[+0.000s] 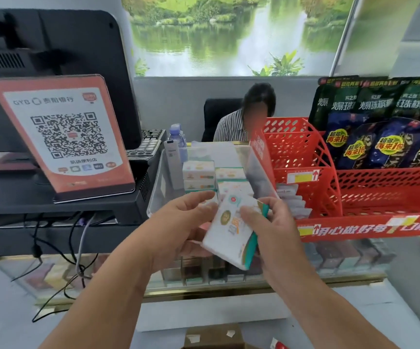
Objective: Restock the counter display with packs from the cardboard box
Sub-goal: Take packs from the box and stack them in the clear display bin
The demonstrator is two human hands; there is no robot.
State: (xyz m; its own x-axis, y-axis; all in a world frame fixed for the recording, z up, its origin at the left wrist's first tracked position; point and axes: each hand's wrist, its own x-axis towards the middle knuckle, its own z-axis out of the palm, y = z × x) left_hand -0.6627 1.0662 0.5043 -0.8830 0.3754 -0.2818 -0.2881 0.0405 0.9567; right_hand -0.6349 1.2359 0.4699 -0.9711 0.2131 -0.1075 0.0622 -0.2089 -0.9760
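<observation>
The 2 hands, left hand and right hand, grip tilted white-and-teal packs (count unclear; the right thumb hides print) just before the clear display bin on the bench; the cardboard box is cut off below.

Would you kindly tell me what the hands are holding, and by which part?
White packs: the left hand grips their left edge, the right hand their teal right side.

Pack: white, teal side edge, gold round seal, orange print. Rack, right of pack: red, perforated mesh. Sign, left of pack: orange-red border, white panel, black QR pattern. Shirt, behind pack: black-and-white stripes.
</observation>
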